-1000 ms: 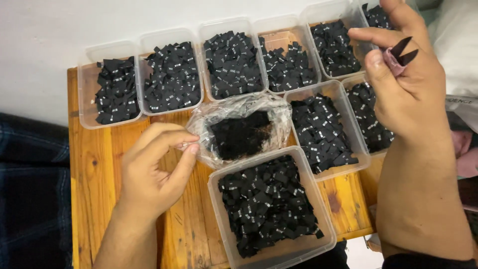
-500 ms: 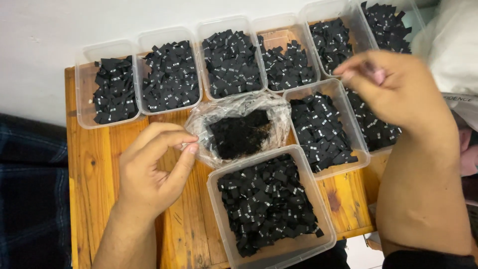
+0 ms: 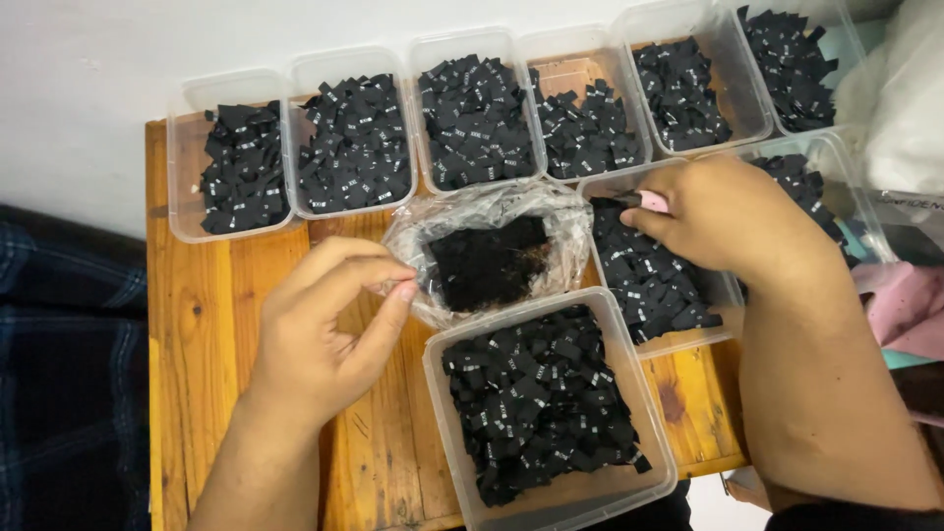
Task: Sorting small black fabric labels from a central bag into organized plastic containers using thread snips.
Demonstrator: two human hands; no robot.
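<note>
My left hand rests on the wooden table and pinches the left edge of a crumpled clear plastic bag. A flat stack of black fabric labels lies in the bag. My right hand hovers low over a clear tub of black labels to the right of the bag. Its fingers are pinched together near the tub's back rim, with a small dark label piece showing at the fingertips. A larger tub of black labels stands just in front of the bag.
Several clear tubs of black labels line the table's back edge, from the far left one to the far right one. White plastic and pink cloth lie at the right. Dark plaid fabric sits to the left.
My right hand has come down from the raised back-right position, where it held black labels, to the tub beside the bag. My left hand has stayed on the bag's edge.
</note>
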